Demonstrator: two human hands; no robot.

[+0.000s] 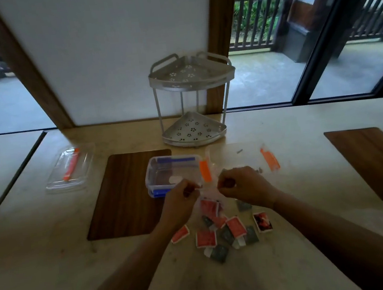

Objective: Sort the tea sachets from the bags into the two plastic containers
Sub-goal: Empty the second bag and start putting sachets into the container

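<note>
My left hand (182, 201) and my right hand (244, 186) each pinch an upper corner of a clear plastic bag (211, 196) held between them above the table. Red sachets show inside the bag. Below it several red tea sachets (205, 238) and dark grey-green tea sachets (219, 253) lie scattered on the tabletop. A clear container with blue clips (173, 174) stands just beyond my left hand, its lid on. A second clear container with orange clips (239, 161) stands beyond my right hand, hard to make out.
A clear lid with an orange clip (70, 168) lies at the left. A metal two-tier corner rack (191, 97) stands at the back against the wall. Dark wooden mats lie at centre-left (124, 194) and far right (372, 161).
</note>
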